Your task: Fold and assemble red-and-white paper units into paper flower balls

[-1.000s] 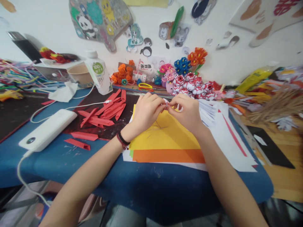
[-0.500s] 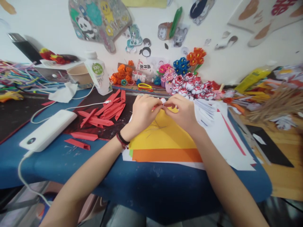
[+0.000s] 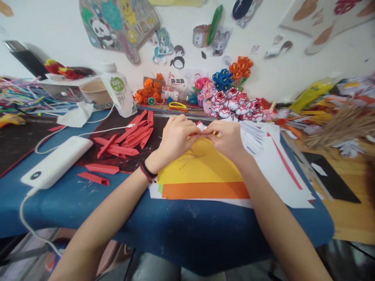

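Observation:
My left hand (image 3: 178, 136) and my right hand (image 3: 228, 137) meet fingertip to fingertip over the yellow paper (image 3: 202, 166). Pinched between them is a small red and white paper flower (image 3: 200, 126), mostly hidden by the fingers. Several thin wires (image 3: 189, 157) lie on the yellow sheet beneath. Orange paper (image 3: 205, 191) sticks out under its near edge. Left of my hands lie several folded red paper strips (image 3: 117, 147). Behind the right hand stands a cluster of finished red and white paper flowers (image 3: 233, 103).
White paper strips (image 3: 254, 136) and sheets (image 3: 277, 171) spread to the right. A white power bank (image 3: 57, 162) with a cable lies at left, near a white bottle (image 3: 118, 91). Yellow-handled scissors (image 3: 177, 107) rest at the back. A brown bundle (image 3: 345, 123) sits far right.
Both hands stay pinched at the flower, with the fingers shifted slightly and the right fingers more curled. The whole view has moved a little, so things appear slightly further left.

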{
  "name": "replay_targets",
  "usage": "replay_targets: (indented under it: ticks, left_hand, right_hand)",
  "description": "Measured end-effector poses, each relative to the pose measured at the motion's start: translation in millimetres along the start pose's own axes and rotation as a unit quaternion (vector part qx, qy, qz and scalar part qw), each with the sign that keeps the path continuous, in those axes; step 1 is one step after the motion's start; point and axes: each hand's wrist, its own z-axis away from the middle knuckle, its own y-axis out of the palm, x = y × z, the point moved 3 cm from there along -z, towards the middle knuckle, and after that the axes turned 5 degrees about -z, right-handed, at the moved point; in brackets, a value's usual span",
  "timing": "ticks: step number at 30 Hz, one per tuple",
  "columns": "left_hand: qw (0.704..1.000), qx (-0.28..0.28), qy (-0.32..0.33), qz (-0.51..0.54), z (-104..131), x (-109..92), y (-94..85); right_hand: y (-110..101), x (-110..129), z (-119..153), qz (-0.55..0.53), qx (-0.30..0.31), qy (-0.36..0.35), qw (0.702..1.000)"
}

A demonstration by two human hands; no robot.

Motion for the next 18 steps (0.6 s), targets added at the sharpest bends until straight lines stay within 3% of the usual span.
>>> replay_targets:
  ticks: [9, 18]
  left_hand:
    - [0.997, 0.07, 0.025, -0.009, -4.0, -1.4, -3.7]
    - [0.995, 0.032, 0.008, -0.092, -0.6, -3.3, 3.4]
  right_hand:
    - [1.3, -1.6, -1.0, -0.017, 0.039, 0.045, 0.998]
    - [3.4, -7.9, -1.2, 0.015, 0.006, 0.109, 0.994]
